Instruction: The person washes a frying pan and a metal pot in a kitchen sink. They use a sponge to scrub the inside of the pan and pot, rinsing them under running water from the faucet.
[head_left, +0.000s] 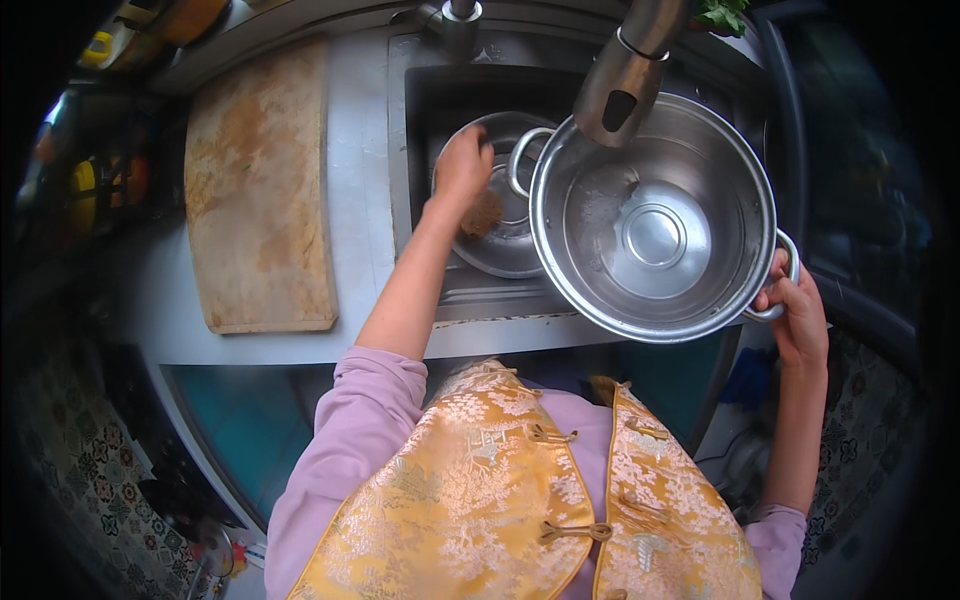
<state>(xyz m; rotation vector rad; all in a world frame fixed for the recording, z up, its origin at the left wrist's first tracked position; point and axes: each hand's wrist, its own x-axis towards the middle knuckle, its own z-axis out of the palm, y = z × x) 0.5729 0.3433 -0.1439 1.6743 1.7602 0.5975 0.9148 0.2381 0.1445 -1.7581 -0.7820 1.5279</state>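
A large stainless steel pot (664, 232) is tilted towards me over the right side of the sink, a little water on its inner wall. My right hand (799, 304) grips its right loop handle (787, 262). The left loop handle (520, 163) hangs over a metal basin (487, 264) inside the sink. My left hand (463, 169) reaches over that basin, fingers curled and partly hidden, so whether it holds something is unclear. Below its wrist a round brown thing (481, 215), perhaps a scrubber, lies in the basin. The pot covers the basin's right side.
A pull-down faucet head (621, 105) hangs over the pot's upper rim. The steel sink (480, 300) is set into a white counter (364, 180). To the left lies a stained wooden cutting board (259, 195). Leafy greens (721, 15) show at the top right.
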